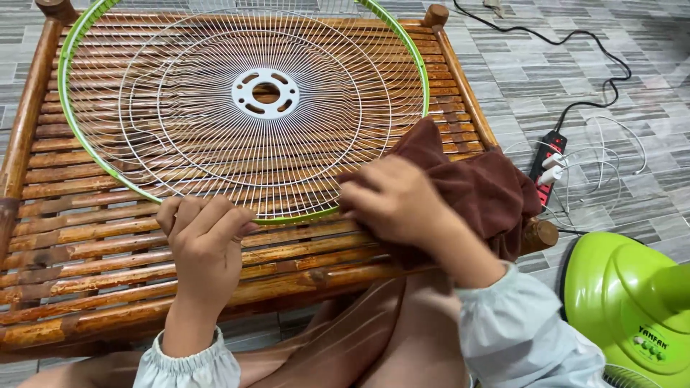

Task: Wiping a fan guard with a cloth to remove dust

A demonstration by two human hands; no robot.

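Observation:
A round white wire fan guard (pixel 215 154) with a green rim lies flat on a low bamboo slat table (pixel 86 244). My left hand (pixel 203 241) rests on the slats with its fingertips curled against the guard's near rim. My right hand (pixel 392 201) presses a dark brown cloth (pixel 489 190) onto the guard's near right edge. The cloth bunches over the table's right corner and hides part of the rim there.
A lime green fan base (pixel 632 302) stands on the tiled floor at the lower right. A black and red power strip (pixel 550 162) with white plugs and loose white and black cables lies on the floor right of the table. My knees sit below the table's front edge.

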